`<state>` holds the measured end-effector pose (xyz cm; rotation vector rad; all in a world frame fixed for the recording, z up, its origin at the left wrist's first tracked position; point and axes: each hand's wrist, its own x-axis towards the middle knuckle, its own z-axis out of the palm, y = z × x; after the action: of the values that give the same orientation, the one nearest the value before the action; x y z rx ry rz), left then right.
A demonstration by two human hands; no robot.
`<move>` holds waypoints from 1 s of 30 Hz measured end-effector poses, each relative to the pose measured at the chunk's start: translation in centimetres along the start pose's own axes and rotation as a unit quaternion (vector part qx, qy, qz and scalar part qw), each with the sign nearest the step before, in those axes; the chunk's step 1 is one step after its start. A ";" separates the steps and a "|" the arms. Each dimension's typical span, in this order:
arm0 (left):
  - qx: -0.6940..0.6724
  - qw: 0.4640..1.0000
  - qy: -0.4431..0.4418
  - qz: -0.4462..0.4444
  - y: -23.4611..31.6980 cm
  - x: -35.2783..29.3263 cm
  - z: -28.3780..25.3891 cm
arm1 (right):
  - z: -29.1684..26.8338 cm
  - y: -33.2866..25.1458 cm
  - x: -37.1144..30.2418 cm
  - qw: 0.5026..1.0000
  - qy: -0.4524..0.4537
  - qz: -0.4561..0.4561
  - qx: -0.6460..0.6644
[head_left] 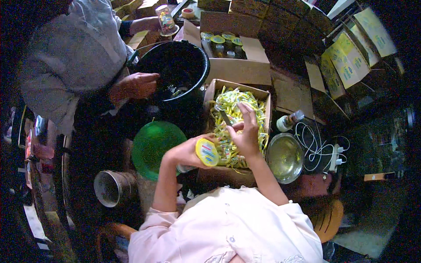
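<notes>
My left hand (pixel 193 151) is wrapped round a clear jar with a round yellow lid (pixel 206 152), which is tilted so the lid faces me. It rests by the near left corner of an open cardboard box (pixel 267 98). Many small yellow-and-white wrapped pieces (pixel 234 98) fill that box. Above them is my right hand (pixel 246 133), its thumb and forefinger pinched on a dark, flat, blade-like strip (pixel 225 117). The other fingers of this hand stretch out over the pieces.
Left of the box are a green basin (pixel 155 144) and a black bucket (pixel 199 57). A person's hand (pixel 140 84) is at the bucket. A metal bowl (pixel 285 158), bottle (pixel 289 121) and white cable (pixel 313 149) lie right. Another carton (pixel 237 70) holds yellow-lidded jars.
</notes>
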<state>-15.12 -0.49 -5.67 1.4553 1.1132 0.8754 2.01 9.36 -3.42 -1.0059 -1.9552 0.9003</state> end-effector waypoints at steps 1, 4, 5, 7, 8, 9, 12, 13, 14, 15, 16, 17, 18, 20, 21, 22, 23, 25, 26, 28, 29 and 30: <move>-0.065 0.996 -0.038 -0.055 -0.9 -0.4 -0.4 | -0.1 0.3 -0.2 1.000 0.015 -0.022 -0.005; -0.123 0.982 -0.105 -0.096 -3.0 -0.9 -2.3 | -1.2 0.5 -0.5 1.000 0.020 -0.010 0.010; -0.126 0.980 -0.120 -0.093 -3.6 -1.6 -2.3 | -1.5 0.4 -1.0 1.000 0.010 0.007 0.000; -0.163 0.966 -0.149 -0.133 -3.7 -1.9 -2.1 | -1.6 0.9 -1.7 1.000 0.011 0.004 0.002; -0.198 0.949 -0.176 -0.169 -3.7 -2.1 -2.1 | -1.7 1.1 -2.1 1.000 0.013 -0.003 0.004; -0.200 0.949 -0.176 -0.171 -3.5 -2.2 -2.2 | -1.8 0.8 -2.3 1.000 0.010 0.005 0.012; -0.280 0.920 -0.174 -0.211 -2.6 -3.0 -2.8 | -2.0 0.6 -2.7 0.999 0.015 -0.012 0.027; -0.236 0.937 -0.164 -0.197 -2.6 -3.4 -2.8 | -2.1 0.5 -3.0 0.999 0.019 -0.019 0.026; -0.237 0.937 -0.162 -0.197 -2.8 -3.7 -3.0 | -2.1 0.3 -3.3 0.999 0.017 -0.019 0.026; -0.244 0.930 -0.173 -0.213 -2.8 -3.9 -3.5 | -2.1 0.1 -3.5 0.999 0.017 -0.007 0.031; -0.251 0.923 -0.183 -0.228 -2.7 -4.2 -3.6 | -2.2 -0.1 -3.7 0.999 0.016 0.004 0.035; -0.213 0.938 -0.172 -0.214 -2.5 -4.5 -3.4 | -2.1 -0.2 -4.0 0.999 0.009 0.025 0.044; -0.212 0.938 -0.172 -0.213 -2.2 -4.5 -3.3 | -2.3 -0.2 -4.2 0.999 0.010 0.024 0.044; -0.161 0.951 -0.150 -0.218 -1.9 -4.7 -3.0 | -2.4 -0.1 -4.5 0.999 0.023 0.003 0.043; -0.159 0.952 -0.149 -0.217 -1.7 -4.8 -2.8 | -2.4 0.0 -4.6 0.999 0.024 0.001 0.043; -0.129 0.968 -0.115 -0.184 -1.5 -5.0 -2.4 | -2.3 0.1 -4.7 0.997 0.033 0.005 0.069; -0.099 0.980 -0.080 -0.151 -1.4 -5.2 -1.9 | -2.3 0.0 -4.8 0.995 0.041 0.009 0.095; -0.140 0.984 -0.080 -0.079 0.2 -5.0 -0.8 | -2.4 0.0 -4.9 0.993 0.050 0.017 0.105; -0.181 0.980 -0.077 -0.007 1.2 -5.0 -0.1 | -2.3 -0.1 -5.0 0.991 0.055 0.025 0.117; -0.196 0.976 -0.072 0.065 2.0 -4.0 1.4 | -2.2 0.3 -5.2 0.988 0.051 0.040 0.143; -0.204 0.973 -0.060 0.085 2.6 -3.7 2.3 | -2.1 0.5 -5.3 0.983 0.044 0.055 0.171; -0.214 0.970 -0.049 0.104 3.3 -3.5 3.2 | -2.0 0.6 -5.3 0.983 0.047 0.055 0.171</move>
<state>-12.53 -4.82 -2.84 1.2488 0.6527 1.1010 6.12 5.58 -4.53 -0.9401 -1.6084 1.1827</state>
